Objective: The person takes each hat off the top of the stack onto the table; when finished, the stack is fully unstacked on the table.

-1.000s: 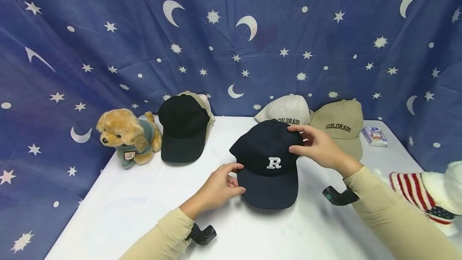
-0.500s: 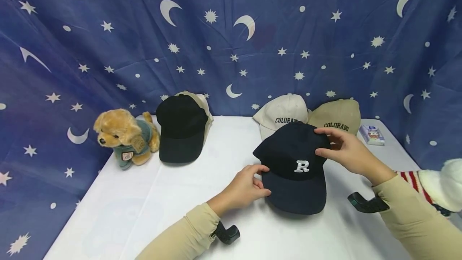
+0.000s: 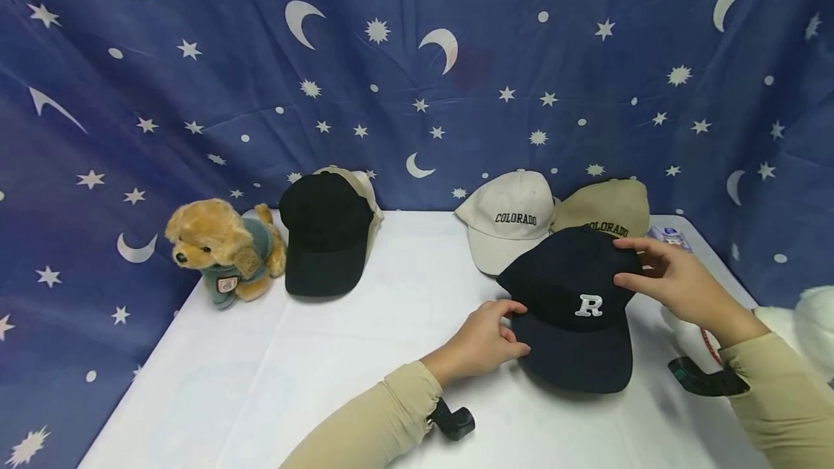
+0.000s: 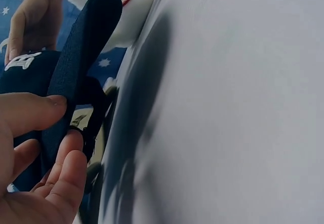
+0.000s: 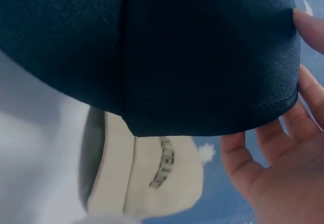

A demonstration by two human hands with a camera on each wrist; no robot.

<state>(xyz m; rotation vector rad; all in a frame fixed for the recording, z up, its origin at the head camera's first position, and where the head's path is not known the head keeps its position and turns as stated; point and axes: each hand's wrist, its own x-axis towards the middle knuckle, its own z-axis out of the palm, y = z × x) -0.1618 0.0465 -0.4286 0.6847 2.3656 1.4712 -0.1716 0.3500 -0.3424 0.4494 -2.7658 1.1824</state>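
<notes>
A navy baseball cap [image 3: 567, 273] with a white R hangs just above the white table between both hands. My left hand [image 3: 483, 339] pinches its brim at the left edge; in the left wrist view thumb and fingers lie on either side of the brim [image 4: 81, 57]. At the crown's right side, my right hand [image 3: 687, 286] grips the cap, and the right wrist view has its fingers [image 5: 240, 160] partly behind the dark fabric [image 5: 207, 57]. Behind it, the cap partly covers a tan COLORADO cap [image 3: 602, 207]. An off-white COLORADO cap [image 3: 515, 201] sits to its left.
Far left on the table [image 3: 339, 353] are a black cap [image 3: 329, 234] stacked over a beige one [image 3: 373, 197], and a plush dog [image 3: 218, 241] in a teal sweater. A white plush [image 3: 811, 331] lies at the right edge, near a small packet [image 3: 671, 236]. A starry curtain [image 3: 391, 93] hangs behind.
Both hands have carried the navy cap to the right and slightly nearer. The off-white cap is now more exposed, while the tan cap and small packet are more covered.
</notes>
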